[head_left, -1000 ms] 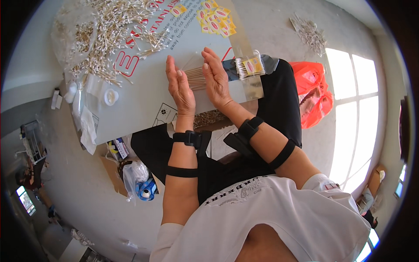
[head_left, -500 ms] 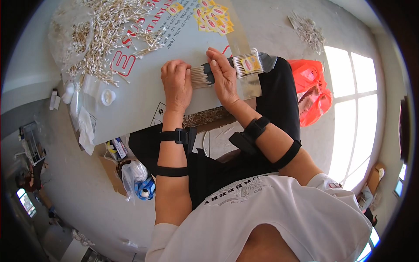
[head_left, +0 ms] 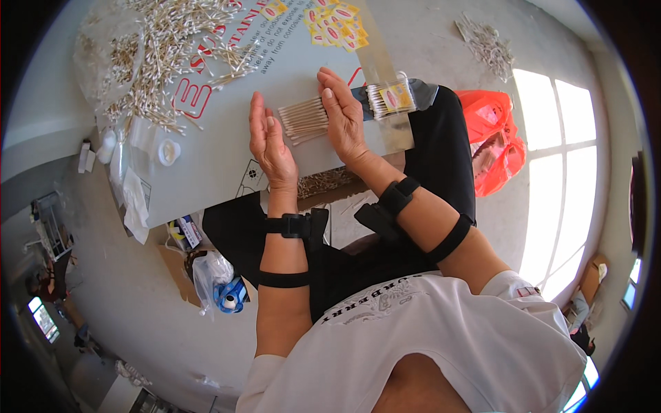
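A flat row of cotton swabs (head_left: 303, 121) lies on the sheet-covered table between my hands. My left hand (head_left: 273, 148) stands on edge to the left of the row, fingers straight, palm turned toward the swab tips and a small gap between them. On the other side my right hand (head_left: 345, 120) has its fingers stretched out and covers the right ends of the swabs. Just beyond it, at the table's right edge, lies a clear bag of cotton swabs (head_left: 379, 102) with a yellow label card (head_left: 395, 98) on it.
A big heap of loose swabs (head_left: 158, 55) spreads over the far left of the table, beside a small white round tub (head_left: 169, 152). Yellow cards (head_left: 336, 26) are piled at the far side. A red plastic bag (head_left: 487, 141) sits right of my leg.
My left hand has let go of the swabs, straightened its fingers and drawn back left. More of the row shows now. My right hand has shifted slightly left.
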The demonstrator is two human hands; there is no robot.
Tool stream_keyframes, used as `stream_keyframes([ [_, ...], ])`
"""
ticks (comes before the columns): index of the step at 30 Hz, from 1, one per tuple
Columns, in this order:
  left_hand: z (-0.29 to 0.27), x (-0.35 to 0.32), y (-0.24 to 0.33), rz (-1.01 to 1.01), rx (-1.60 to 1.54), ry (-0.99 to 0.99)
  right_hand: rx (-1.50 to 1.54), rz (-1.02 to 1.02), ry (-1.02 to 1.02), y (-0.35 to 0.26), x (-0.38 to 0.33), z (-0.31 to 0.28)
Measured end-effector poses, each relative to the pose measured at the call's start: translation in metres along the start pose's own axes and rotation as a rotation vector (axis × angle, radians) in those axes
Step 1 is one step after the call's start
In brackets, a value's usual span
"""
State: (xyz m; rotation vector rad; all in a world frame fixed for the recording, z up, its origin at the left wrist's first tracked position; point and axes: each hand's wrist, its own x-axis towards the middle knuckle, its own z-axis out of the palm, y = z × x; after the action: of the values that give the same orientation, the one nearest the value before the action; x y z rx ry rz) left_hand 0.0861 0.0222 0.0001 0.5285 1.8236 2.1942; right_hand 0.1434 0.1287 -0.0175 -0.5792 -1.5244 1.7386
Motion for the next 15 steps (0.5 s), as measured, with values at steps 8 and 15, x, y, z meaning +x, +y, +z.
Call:
stream_keyframes([
  [8,-0.014,-0.009,0.023,0.320,1.128,-0.381,0.062,0.056,-0.005,-0.006,0.000,-0.013],
  [15,-0.012,-0.004,0.013,0.237,1.393,-0.540,-0.092,0.052,-0.065,-0.021,-0.005,-0.020],
])
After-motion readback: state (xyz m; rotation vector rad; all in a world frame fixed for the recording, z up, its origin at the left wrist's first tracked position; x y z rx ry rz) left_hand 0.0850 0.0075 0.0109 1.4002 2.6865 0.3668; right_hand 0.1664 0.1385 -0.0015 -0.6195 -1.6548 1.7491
